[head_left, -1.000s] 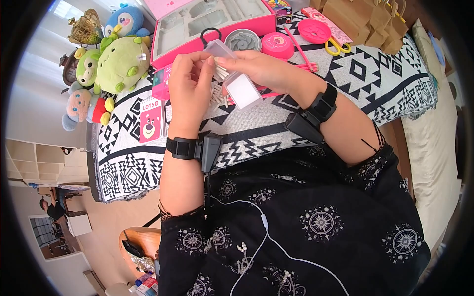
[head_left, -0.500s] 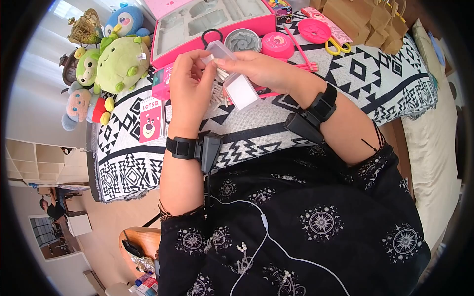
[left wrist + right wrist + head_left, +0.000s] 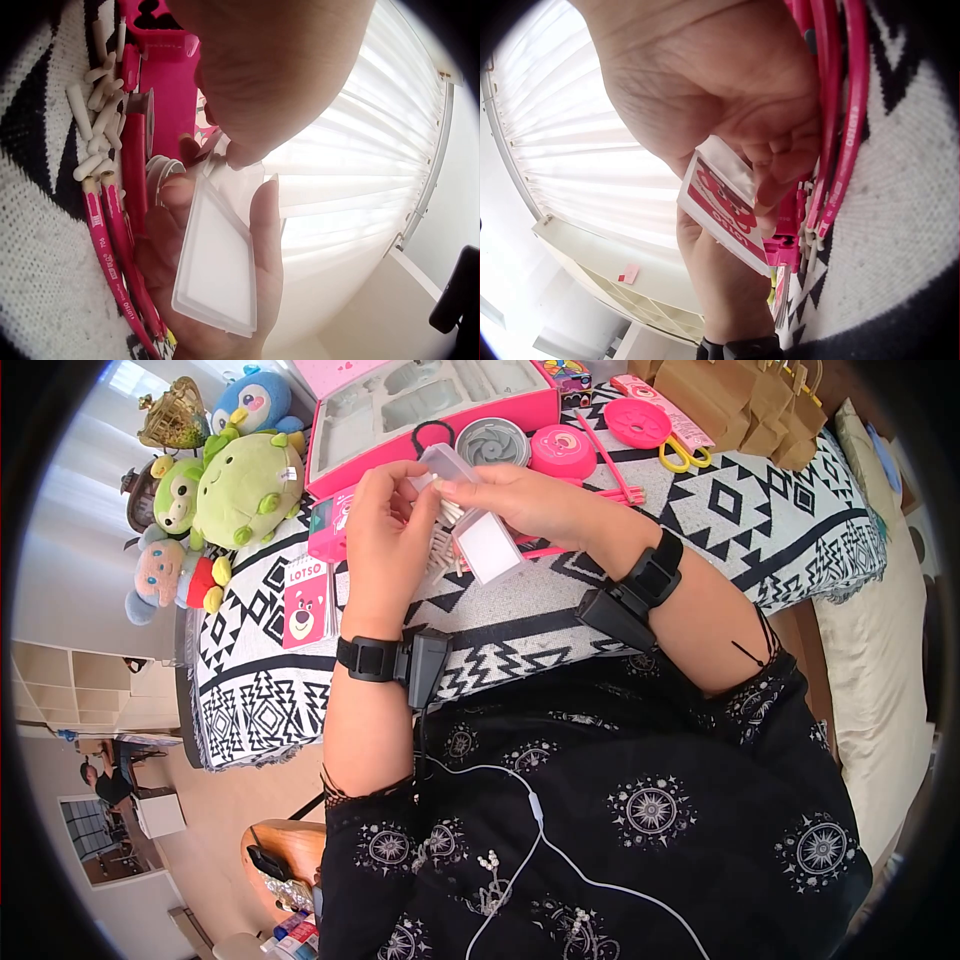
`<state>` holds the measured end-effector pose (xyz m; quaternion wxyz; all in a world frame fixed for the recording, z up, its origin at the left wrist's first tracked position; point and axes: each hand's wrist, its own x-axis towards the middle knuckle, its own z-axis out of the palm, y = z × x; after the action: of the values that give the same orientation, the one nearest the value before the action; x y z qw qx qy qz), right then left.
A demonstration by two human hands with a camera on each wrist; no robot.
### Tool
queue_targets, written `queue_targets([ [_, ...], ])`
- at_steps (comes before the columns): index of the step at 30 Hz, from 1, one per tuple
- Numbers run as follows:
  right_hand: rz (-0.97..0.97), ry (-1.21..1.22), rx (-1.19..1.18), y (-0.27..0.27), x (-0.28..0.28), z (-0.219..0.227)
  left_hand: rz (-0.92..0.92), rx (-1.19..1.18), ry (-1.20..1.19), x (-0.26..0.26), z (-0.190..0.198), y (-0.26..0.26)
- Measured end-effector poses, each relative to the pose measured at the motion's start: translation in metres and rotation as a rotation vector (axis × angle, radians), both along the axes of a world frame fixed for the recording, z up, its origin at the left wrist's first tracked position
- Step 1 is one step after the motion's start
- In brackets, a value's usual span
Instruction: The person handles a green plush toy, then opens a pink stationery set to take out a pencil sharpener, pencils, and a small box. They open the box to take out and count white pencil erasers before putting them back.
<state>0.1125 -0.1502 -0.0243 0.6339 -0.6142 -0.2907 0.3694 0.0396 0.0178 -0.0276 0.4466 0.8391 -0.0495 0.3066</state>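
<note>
My right hand (image 3: 530,500) holds a small clear plastic box (image 3: 488,550) tilted above the cloth, its flap swung open towards me. In the right wrist view the box shows a pink and white LOTSO label (image 3: 724,201). My left hand (image 3: 385,550) reaches to the box's far end, thumb and finger pinching a small white stick at its opening. More white sticks (image 3: 449,510) show inside the box, partly covered by fingers. Below the hands lies a loose heap of white sticks (image 3: 105,112) on the cloth, beside pink LOTSO-printed tubes (image 3: 109,255).
A large pink box (image 3: 430,420) with a moulded tray stands behind the hands. Around it lie a grey round grinder-like piece (image 3: 492,442), a pink round case (image 3: 562,452), yellow-handled scissors (image 3: 684,456) and a LOTSO booklet (image 3: 307,605). Plush toys (image 3: 250,490) sit left; paper bags (image 3: 730,405) right.
My left thumb and fingers have shifted slightly at the box's opening, where a stick's tip now shows between them. The box and my right hand stay almost in place.
</note>
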Motion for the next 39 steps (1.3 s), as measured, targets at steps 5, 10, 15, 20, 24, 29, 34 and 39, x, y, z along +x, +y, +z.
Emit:
queue_targets([
  [5,-0.011,-0.003,0.022,0.001,-0.001,-0.001,0.0,0.008,0.009,0.0,-0.001,0.001],
  [10,-0.032,-0.031,0.027,0.002,0.001,-0.004,-0.009,-0.029,-0.011,0.001,0.0,-0.001],
  [15,-0.045,-0.013,0.034,0.0,-0.003,0.003,-0.003,-0.019,0.004,-0.001,0.002,-0.003],
  [20,-0.047,0.001,0.041,-0.002,-0.006,0.009,0.015,-0.002,0.034,-0.001,0.002,-0.003],
  [24,-0.049,-0.017,0.046,0.0,-0.003,0.005,0.01,-0.003,0.049,-0.001,0.002,-0.003],
  [29,-0.045,-0.001,0.043,-0.001,-0.003,0.005,0.002,-0.014,0.051,0.0,0.0,-0.002],
  [34,-0.056,0.002,0.033,0.0,-0.003,0.004,-0.002,-0.009,0.062,-0.001,0.002,-0.002],
  [39,-0.046,-0.012,0.033,0.0,-0.002,0.004,0.005,-0.002,0.067,-0.002,0.003,-0.003],
])
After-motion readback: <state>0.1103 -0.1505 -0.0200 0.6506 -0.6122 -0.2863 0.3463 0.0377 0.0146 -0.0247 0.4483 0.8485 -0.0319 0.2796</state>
